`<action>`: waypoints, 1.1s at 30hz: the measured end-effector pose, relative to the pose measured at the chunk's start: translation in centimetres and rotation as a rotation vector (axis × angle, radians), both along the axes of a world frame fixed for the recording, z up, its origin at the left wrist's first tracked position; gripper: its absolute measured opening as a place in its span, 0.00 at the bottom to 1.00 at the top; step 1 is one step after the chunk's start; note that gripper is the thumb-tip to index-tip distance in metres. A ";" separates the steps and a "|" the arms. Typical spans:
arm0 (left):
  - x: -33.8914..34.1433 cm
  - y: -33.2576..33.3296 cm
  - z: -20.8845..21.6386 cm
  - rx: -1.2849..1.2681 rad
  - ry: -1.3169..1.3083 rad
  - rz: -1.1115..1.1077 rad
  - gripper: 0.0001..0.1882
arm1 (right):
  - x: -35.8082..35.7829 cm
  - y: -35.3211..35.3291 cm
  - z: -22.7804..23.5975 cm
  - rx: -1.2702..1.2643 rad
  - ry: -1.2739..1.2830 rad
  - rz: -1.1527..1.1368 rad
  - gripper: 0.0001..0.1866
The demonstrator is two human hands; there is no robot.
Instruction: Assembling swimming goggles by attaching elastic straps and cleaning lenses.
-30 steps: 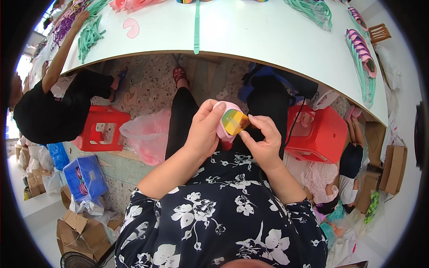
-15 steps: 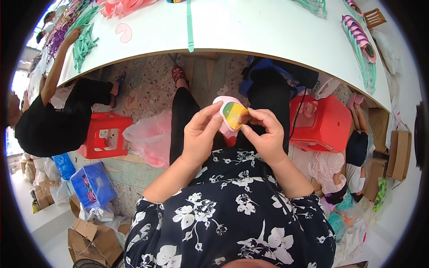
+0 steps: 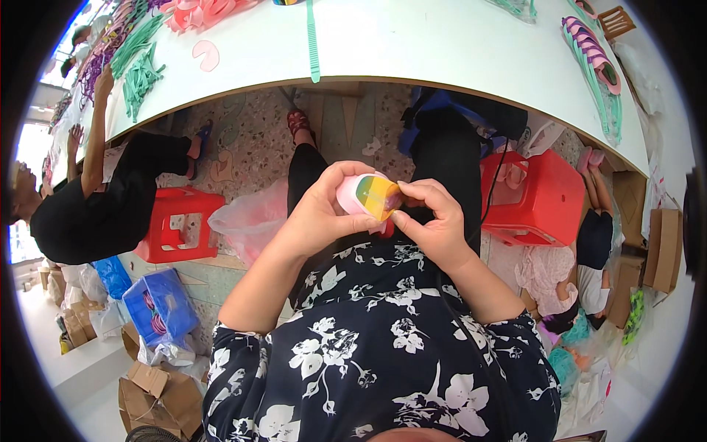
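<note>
A pink goggle frame (image 3: 346, 193) with a shiny green-to-yellow mirrored lens (image 3: 375, 196) is held above my lap. My left hand (image 3: 322, 210) is closed around the frame's left side, its thumb along the lower edge. At the lens's right edge, my right hand (image 3: 434, 221) pinches with thumb and fingertips. The lens bulges out from the frame, and my fingers show mirrored in its surface. My left fingers cover part of the frame, so I cannot tell how the lens sits along that side.
A white table (image 3: 412, 44) curves across the front, bearing a green strap (image 3: 314, 44), a pink curved piece (image 3: 206, 55) and stacked pink goggles (image 3: 593, 55). Red stools (image 3: 541, 202) stand at both sides. A person in black (image 3: 92, 214) works at left. A blue crate (image 3: 166, 302) lies behind them.
Both hands have tilted and lowered the goggle frame slightly. My left hand has shifted its hold, its thumb moving to the lower edge. The person at left has moved their arms.
</note>
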State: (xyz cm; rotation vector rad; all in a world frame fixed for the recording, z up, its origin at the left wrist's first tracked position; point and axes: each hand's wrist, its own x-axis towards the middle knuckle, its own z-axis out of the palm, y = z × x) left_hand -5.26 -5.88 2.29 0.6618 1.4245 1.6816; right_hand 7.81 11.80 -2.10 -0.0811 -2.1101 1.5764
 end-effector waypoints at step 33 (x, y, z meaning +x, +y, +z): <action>-1.3 -1.0 0.1 -0.068 0.244 -0.056 0.35 | 0.1 3.2 2.5 0.017 -0.213 0.174 0.23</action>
